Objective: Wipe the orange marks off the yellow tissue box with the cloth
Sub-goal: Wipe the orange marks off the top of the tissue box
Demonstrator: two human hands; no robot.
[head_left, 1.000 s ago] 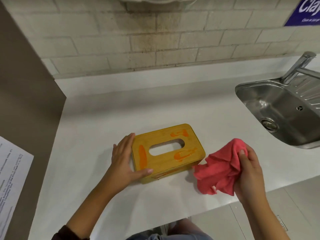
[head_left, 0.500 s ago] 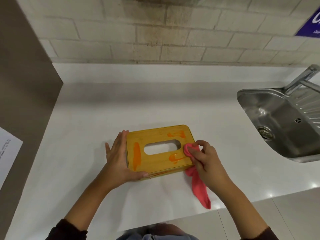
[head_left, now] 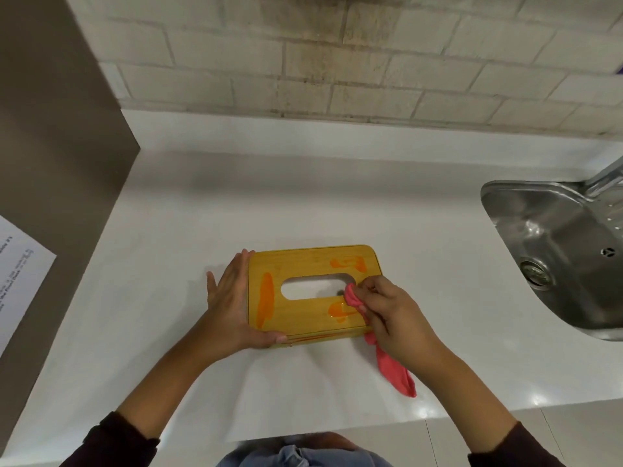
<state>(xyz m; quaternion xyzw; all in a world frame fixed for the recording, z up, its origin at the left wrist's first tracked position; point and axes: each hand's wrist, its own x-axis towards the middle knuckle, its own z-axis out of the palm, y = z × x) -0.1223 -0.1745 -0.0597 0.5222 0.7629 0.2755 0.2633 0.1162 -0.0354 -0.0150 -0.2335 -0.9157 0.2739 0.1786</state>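
Since a second ago the right hand [head_left: 394, 318] has come in from beside the box [head_left: 313, 264] and brought the cloth [head_left: 354, 298] onto its top. In the last half second it has barely shifted. The left hand [head_left: 229, 305] has stayed at the box's left end throughout.

Now the right hand's fingers are curled and pinch a bunched wad of the pink cloth, pressing it on the lid at the right end of the oval slot [head_left: 313, 288]. The wad touches the upper edge of the near smear [head_left: 338, 311]. The rest of the cloth trails from under the palm, off the box's near right corner, and its tail lies on the counter [head_left: 168, 264].

The left hand's fingers are straight and close together, flat against the left end wall. Its thumb lies stretched along the near side wall, its tip touching the box. It grips nothing; it presses.

The box sits flat on the white counter, about midway along it, long side across the view, well apart from the sink [head_left: 556, 264]. Three orange marks show on the lid: a stripe [head_left: 266, 299] along the left end, a far smear [head_left: 349, 263] at the far right corner, and the near smear below the slot's right end. A thin orange streak [head_left: 313, 338] runs along the near side wall.

A tap [head_left: 606, 176] rises at the sink's far edge. Behind the counter stands a pale brick wall [head_left: 337, 62]. A brown panel [head_left: 50, 129] closes off the left, with a printed paper [head_left: 20, 281] on it.
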